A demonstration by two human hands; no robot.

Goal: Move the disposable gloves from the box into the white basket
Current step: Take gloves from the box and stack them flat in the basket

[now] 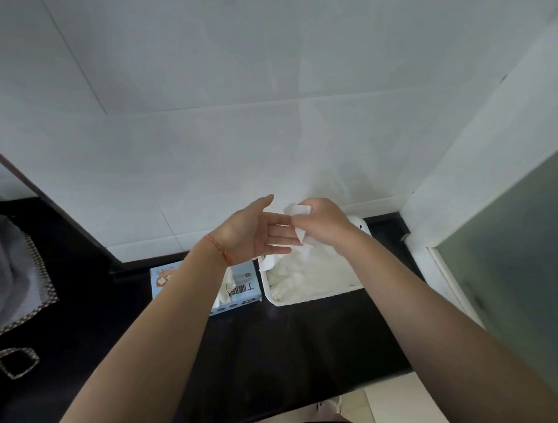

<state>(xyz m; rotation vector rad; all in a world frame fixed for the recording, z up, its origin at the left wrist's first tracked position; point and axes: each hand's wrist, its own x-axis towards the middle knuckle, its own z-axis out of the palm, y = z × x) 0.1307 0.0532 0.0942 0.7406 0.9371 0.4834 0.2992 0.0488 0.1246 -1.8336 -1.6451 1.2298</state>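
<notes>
Both arms reach forward over a dark table (284, 354) that runs along a white tiled wall (229, 131). The right hand (323, 225) is curled around a crumpled white glove (299, 211), pinching it between fingers and thumb above the far left part of the white basket (300, 300); a tail of the same thin material hangs from the grip down toward the basket. The left hand (255, 230) is held palm up with its fingers straight and spread, holding nothing, and its fingertips lie just beside the right hand and the glove (whether they actually touch the glove cannot be told). A thin red string bracelet (220, 249) circles the left wrist.

The basket sits on the table against the wall, and a heap of white gloves (311, 276) already lies inside it. Just beside it to the left stands the light blue glove box (244, 291), partly hidden under the left forearm, with a white glove (225, 289) sticking out of its top opening. At the far left edge, grey cloth with a checked border (14, 305) lies on the table. A frosted glass panel (530, 255) stands at the right.
</notes>
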